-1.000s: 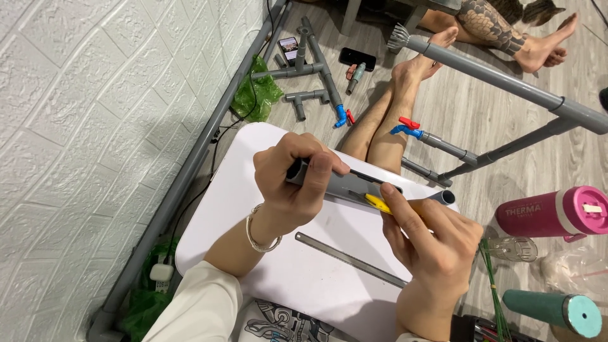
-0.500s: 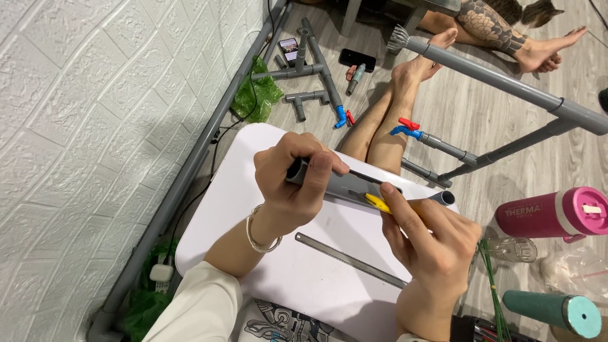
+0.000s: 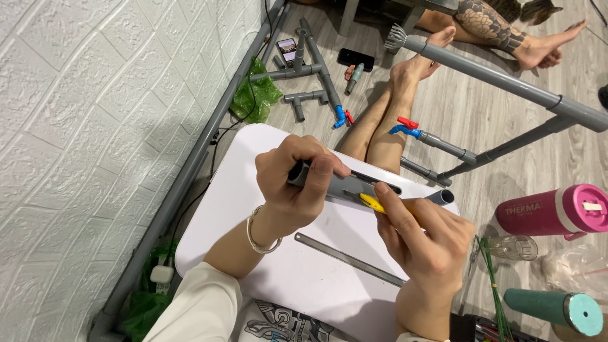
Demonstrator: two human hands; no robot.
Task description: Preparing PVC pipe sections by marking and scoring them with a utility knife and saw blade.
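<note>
My left hand (image 3: 292, 183) grips the near end of a grey plastic pipe (image 3: 345, 186) that lies across a small white table (image 3: 278, 266). A long slot shows in the pipe's side. My right hand (image 3: 425, 237) holds a yellow-handled cutter (image 3: 373, 202) with its tip pressed against the pipe at the slot. The pipe's open far end (image 3: 447, 197) pokes out past my right hand. A thin metal ruler (image 3: 348, 258) rests flat on the table just below both hands.
My bare legs (image 3: 380, 120) stretch out past the table. Grey pipe pieces with blue and red valves (image 3: 316, 82) lie on the wood floor. A long pipe frame (image 3: 506, 82) crosses at the right. A pink bottle (image 3: 557, 212), a teal bottle (image 3: 557, 309) and another person's tattooed leg (image 3: 500, 28) are nearby.
My right hand with the cutter has slid slightly left along the pipe. The left hand holds still.
</note>
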